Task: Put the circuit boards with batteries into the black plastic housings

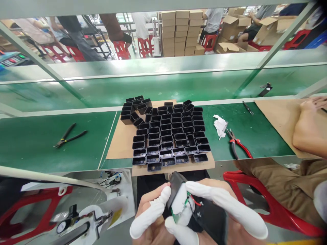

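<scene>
My left hand point(150, 214), with white finger cots on some fingers, is closed around a small black plastic case point(176, 182) tilted in front of my lap. Wearing the same cots, my right hand point(227, 200) grips a green circuit board point(187, 197) at the mouth of that case. Red and black wires run from the board toward a black plastic piece point(213, 217) lying in my right palm. My fingers hide much of the board, and I cannot tell how far it sits inside the case. Many open black cases point(166, 132) stand in rows on a cardboard sheet point(117, 143) beyond my hands.
Red-handled pliers point(238, 144) and crumpled white tissue point(220, 126) lie right of the cases; black-handled cutters point(70, 136) lie left. A co-worker's arm point(310, 126) rests at the far right near a red stool point(268, 200). A machine with a gauge point(62, 226) stands lower left.
</scene>
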Demonstrator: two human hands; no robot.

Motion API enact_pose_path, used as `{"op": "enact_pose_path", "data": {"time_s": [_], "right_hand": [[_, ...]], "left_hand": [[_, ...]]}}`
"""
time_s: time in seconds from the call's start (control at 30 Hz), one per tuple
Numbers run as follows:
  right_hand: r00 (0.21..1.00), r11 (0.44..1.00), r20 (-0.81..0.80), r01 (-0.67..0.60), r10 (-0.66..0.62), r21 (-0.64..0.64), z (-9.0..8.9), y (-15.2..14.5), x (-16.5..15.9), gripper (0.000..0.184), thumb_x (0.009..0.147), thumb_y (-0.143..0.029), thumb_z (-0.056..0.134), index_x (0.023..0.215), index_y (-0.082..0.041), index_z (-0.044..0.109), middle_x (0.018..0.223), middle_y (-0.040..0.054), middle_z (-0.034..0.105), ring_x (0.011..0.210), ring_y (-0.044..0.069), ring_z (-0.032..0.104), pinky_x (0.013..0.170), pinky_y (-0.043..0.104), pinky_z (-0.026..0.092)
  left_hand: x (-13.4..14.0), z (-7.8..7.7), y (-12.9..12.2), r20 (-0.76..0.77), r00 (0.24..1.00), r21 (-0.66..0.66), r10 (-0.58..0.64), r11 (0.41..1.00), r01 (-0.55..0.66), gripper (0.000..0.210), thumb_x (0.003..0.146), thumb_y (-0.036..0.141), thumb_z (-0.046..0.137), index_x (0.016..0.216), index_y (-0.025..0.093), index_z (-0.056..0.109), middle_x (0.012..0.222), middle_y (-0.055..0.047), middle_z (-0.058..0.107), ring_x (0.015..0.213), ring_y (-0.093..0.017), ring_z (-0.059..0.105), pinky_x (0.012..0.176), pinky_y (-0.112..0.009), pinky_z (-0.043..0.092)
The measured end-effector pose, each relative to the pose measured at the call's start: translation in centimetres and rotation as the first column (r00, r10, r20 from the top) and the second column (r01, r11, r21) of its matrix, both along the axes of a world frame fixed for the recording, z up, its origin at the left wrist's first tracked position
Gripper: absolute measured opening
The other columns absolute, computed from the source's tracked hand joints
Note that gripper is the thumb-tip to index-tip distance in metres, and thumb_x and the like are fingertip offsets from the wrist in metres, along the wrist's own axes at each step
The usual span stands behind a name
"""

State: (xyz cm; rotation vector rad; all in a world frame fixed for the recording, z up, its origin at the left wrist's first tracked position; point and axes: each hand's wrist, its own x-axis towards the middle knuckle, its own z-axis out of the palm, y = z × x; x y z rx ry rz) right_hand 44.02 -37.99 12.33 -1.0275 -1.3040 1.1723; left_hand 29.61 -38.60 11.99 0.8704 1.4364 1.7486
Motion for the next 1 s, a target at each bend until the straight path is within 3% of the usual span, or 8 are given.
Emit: {"op": "enact_pose_path", "data": {"time_s": [0.13,0.23,0.37,0.53,0.63,0.7,0.8,1.0], "right_hand": [[0.954,0.925,0.072,0.261,-0.290,0.276,0.0,1.7,-1.9,0.095,0.081,-0.018,0.098,0.162,-0.038,0.053,0.131,0.0132,0.076,0.104,0.035,0.081,0.079,0.049,0.076],[0.921,0.907,0.169,0.291,-0.352,0.303,0.1,3.1,-2.2,0.096,0.082,-0.030,0.101,0.163,-0.034,0.050,0.124,0.0127,0.078,0.101,0.033,0.081,0.084,0.050,0.075],[0.948,0.949,0.201,0.195,-0.247,0.249,-0.1,4.1,-1.5,0.097,0.086,-0.039,0.100,0.165,-0.041,0.045,0.121,0.0056,0.080,0.101,0.030,0.084,0.089,0.045,0.075],[0.999,0.996,-0.012,-0.050,0.051,0.073,-1.9,4.2,0.9,0.109,0.083,-0.038,0.102,0.171,-0.045,0.038,0.140,0.0059,0.076,0.127,0.032,0.079,0.106,0.047,0.072],[0.985,0.984,0.032,-0.173,0.172,0.034,-3.2,4.1,3.0,0.115,0.081,-0.033,0.101,0.175,-0.042,0.034,0.153,0.0099,0.070,0.143,0.035,0.070,0.123,0.055,0.061],[0.965,0.969,0.106,-0.245,0.241,0.031,-3.7,4.1,4.2,0.112,0.081,-0.028,0.099,0.174,-0.043,0.037,0.156,0.0101,0.068,0.144,0.034,0.069,0.125,0.054,0.060],[0.961,0.970,0.141,-0.242,0.237,0.019,-3.9,4.2,4.8,0.101,0.083,-0.025,0.098,0.167,-0.046,0.046,0.149,0.0059,0.071,0.135,0.026,0.074,0.122,0.043,0.061],[0.978,0.980,-0.155,-0.161,0.142,-0.117,-3.4,4.6,3.1,0.087,0.083,-0.031,0.102,0.157,-0.044,0.059,0.135,0.0013,0.076,0.121,0.017,0.076,0.112,0.028,0.064]], "left_hand": [[0.7,-1.8,0.9,-0.076,0.995,0.186,0.059,0.981,-0.044,0.024,0.090,0.024,0.090,0.112,0.032,0.088,0.112,-0.005,0.089,0.099,-0.029,0.087,0.087,-0.038,0.078],[0.8,-2.8,1.9,-0.097,0.993,0.313,0.074,0.949,-0.040,0.040,0.076,0.014,0.100,0.111,0.026,0.084,0.105,-0.005,0.089,0.090,-0.029,0.087,0.078,-0.040,0.078],[0.3,-3.5,2.2,-0.139,0.988,0.276,0.062,0.961,-0.022,0.058,0.068,0.007,0.102,0.119,0.025,0.082,0.105,-0.005,0.089,0.092,-0.026,0.086,0.081,-0.035,0.076],[-1.0,-3.0,1.9,-0.159,0.987,0.223,0.008,0.975,0.028,0.061,0.063,0.007,0.104,0.117,0.030,0.085,0.101,0.000,0.087,0.084,-0.019,0.085,0.077,-0.022,0.072],[-1.9,-2.1,2.2,0.070,0.988,-0.019,-0.135,0.991,0.136,0.052,0.063,0.014,0.106,0.108,0.028,0.085,0.102,-0.002,0.085,0.087,-0.022,0.086,0.076,-0.025,0.073],[-2.7,-1.6,2.7,0.288,0.925,-0.142,-0.246,0.945,0.295,0.055,0.060,0.021,0.110,0.108,0.026,0.083,0.103,-0.004,0.083,0.092,-0.027,0.085,0.076,-0.031,0.074],[-3.7,-1.1,3.5,0.418,0.829,-0.177,-0.371,0.862,0.475,0.053,0.061,0.029,0.111,0.107,0.023,0.083,0.097,-0.006,0.081,0.090,-0.024,0.081,0.077,-0.029,0.072],[-4.7,-0.3,4.5,0.257,0.826,-0.023,-0.502,0.851,0.525,0.042,0.082,0.037,0.098,0.119,0.028,0.081,0.110,-0.009,0.082,0.094,-0.024,0.082,0.085,-0.031,0.071]]}}
